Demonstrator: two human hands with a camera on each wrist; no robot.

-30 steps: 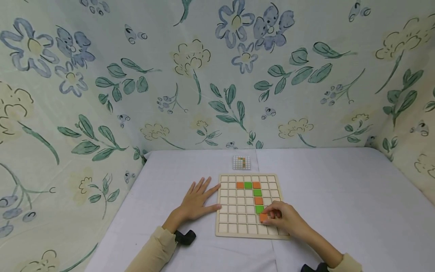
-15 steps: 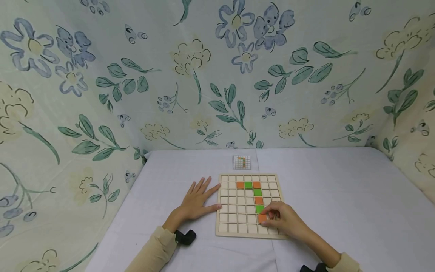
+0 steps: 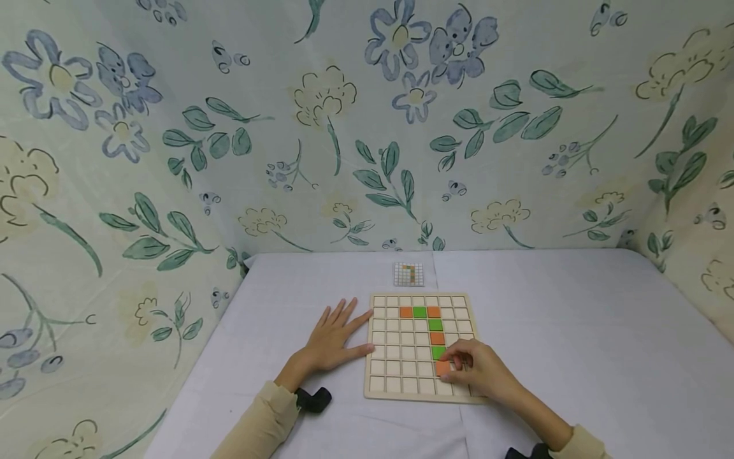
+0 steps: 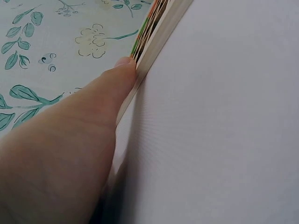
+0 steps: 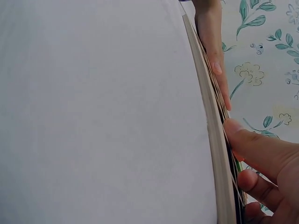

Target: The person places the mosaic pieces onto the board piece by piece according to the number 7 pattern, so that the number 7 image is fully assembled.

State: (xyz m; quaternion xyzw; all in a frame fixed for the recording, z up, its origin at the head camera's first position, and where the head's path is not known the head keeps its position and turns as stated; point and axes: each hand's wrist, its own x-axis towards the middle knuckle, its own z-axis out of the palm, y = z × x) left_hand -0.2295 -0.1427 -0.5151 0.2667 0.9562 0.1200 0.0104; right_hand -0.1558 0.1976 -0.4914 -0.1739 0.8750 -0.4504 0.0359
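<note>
A pale wooden grid board [image 3: 367, 376] lies flat on the white cloth. My right hand [image 3: 482, 370] reaches over its lower right part, pinching an orange square tile [image 3: 441, 368] between thumb and fingertips. That tile sits at a cell directly below a green tile [image 3: 438, 352]; whether it lies fully flat is hard to tell. My left hand [image 3: 329, 343] is spread on the cloth, its thumb and index finger touching the board's left edge. In the left wrist view the thumb [image 4: 70, 130] meets the board's side. Fingers partly hide the board in the right wrist view.
Several orange and green tiles, such as one orange tile [image 3: 406, 312], form a row and a column on the board. Behind it lies a small card [image 3: 408, 274] printed with a coloured grid. Flower-patterned cloth [image 3: 344, 127] hangs around the table.
The right hand has shifted the orange tile slightly left and down, under the column of tiles, and has stayed nearly still since. The left hand has not moved.
</note>
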